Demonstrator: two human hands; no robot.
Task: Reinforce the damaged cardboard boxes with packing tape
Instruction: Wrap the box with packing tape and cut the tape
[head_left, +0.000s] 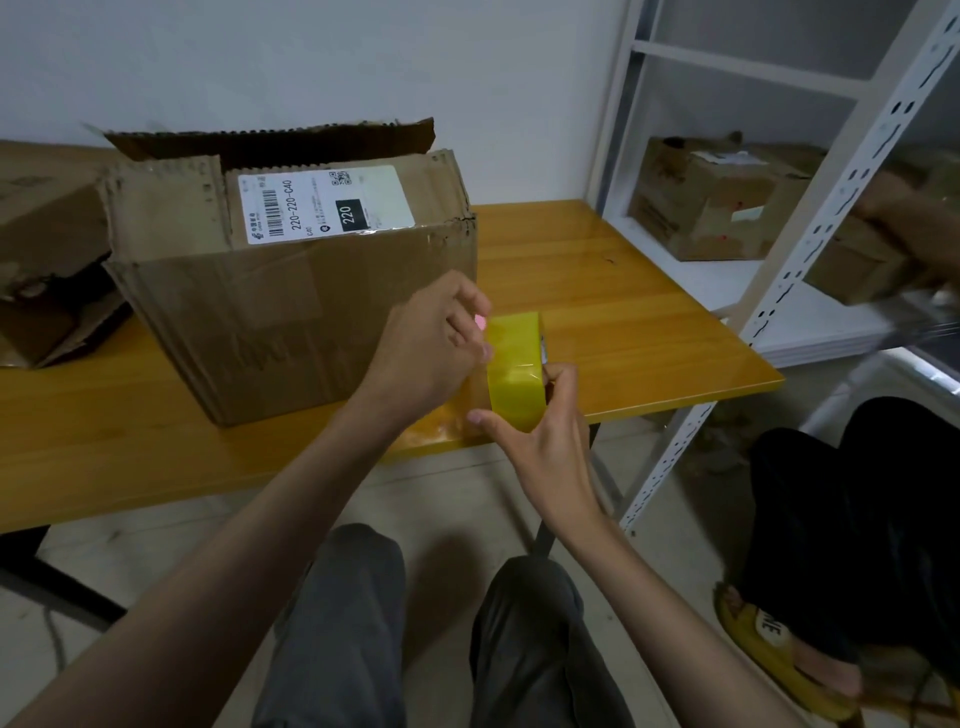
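A worn cardboard box (270, 291) with a white shipping label stands on the orange table (597, 291), its torn top flaps partly open. In front of the box's right corner I hold a yellow roll of packing tape (514, 369). My right hand (540, 441) grips the roll from below, thumb on its near edge. My left hand (431, 348) pinches at the roll's left face, where a short clear strip of tape hangs down.
A second crushed cardboard box (47, 249) lies at the table's left. A white metal shelf (810, 234) on the right holds more boxes. Another person sits at the right, a hand holding a small box (872, 260). My knees are under the table edge.
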